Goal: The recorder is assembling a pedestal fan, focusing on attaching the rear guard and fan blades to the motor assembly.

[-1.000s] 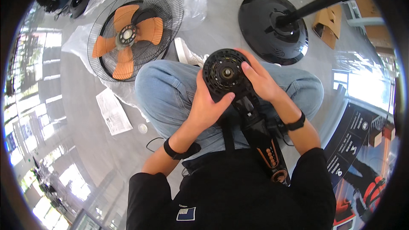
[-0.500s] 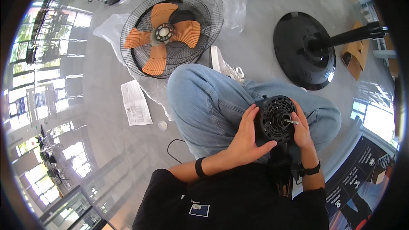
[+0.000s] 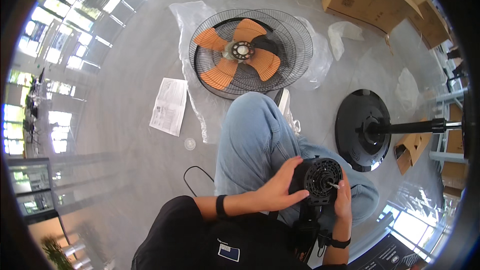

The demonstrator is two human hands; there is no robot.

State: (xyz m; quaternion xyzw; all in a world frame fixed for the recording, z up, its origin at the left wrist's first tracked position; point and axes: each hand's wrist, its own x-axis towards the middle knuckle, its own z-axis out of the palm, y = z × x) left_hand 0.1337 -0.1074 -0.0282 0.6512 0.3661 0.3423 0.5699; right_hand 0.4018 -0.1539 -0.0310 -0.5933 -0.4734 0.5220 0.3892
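Note:
A black fan motor [image 3: 319, 180] with a slotted round front rests in my lap against my jeans. From its centre sticks a thin metal shaft [image 3: 333, 185]. My left hand [image 3: 281, 188] grips the motor's left side, its thumb and fingers spread around the housing. On the opposite side my right hand [image 3: 343, 201] holds the housing, its fingers beside the shaft and partly hidden behind the motor. Ahead on the floor lies a fan blade [image 3: 262, 63] with several orange vanes, among black wire grilles [image 3: 295, 35].
A round black stand base [image 3: 356, 140] with its pole lies to the right. Printed paper [image 3: 170, 106] and a small clear round piece [image 3: 190, 144] lie on the left, near a black cable [image 3: 192, 168]. Plastic film [image 3: 185, 25] and cardboard boxes [image 3: 367, 0] are farther off.
The head view has shifted, so the fan parts and stand sit lower and farther right in it, and the boxes now show. Both hands stay on the motor.

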